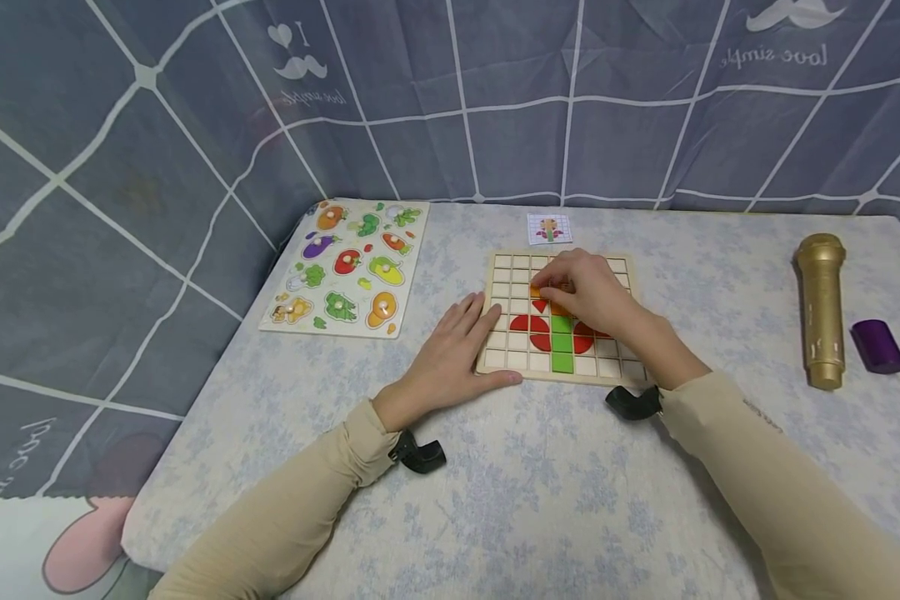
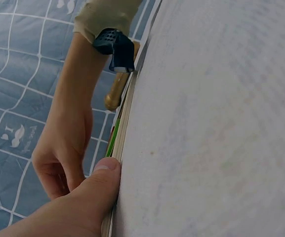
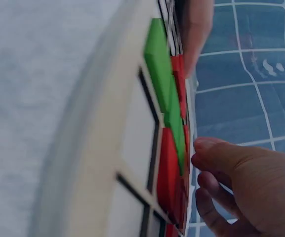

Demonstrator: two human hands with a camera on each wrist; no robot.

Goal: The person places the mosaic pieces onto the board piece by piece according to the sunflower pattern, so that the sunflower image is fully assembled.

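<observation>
A wooden grid board (image 1: pixel 503 358) lies on the table. My left hand (image 1: pixel 453 354) rests at its near left corner, fingers straight along the left side, thumb against the front edge. On the board are green square tiles (image 1: pixel 562 342) in a column and red rounded pieces (image 1: pixel 540 332) on both sides. My right hand (image 1: pixel 588 292) bends over the upper middle, thumb and fingertips curled at a small orange piece (image 1: pixel 536 292). The right wrist view shows the thumb (image 3: pixel 209 144) and curled fingers close to the board's face; the orange piece is mostly hidden there.
A small pattern card (image 1: pixel 549 228) lies behind the board. To the left is a vegetable knob puzzle (image 1: pixel 345 283). A gold microphone-shaped object (image 1: pixel 822 312) and a purple cylinder (image 1: pixel 879 346) lie at the right. A grey-blue checked curtain (image 1: pixel 517 150) hangs behind the table.
</observation>
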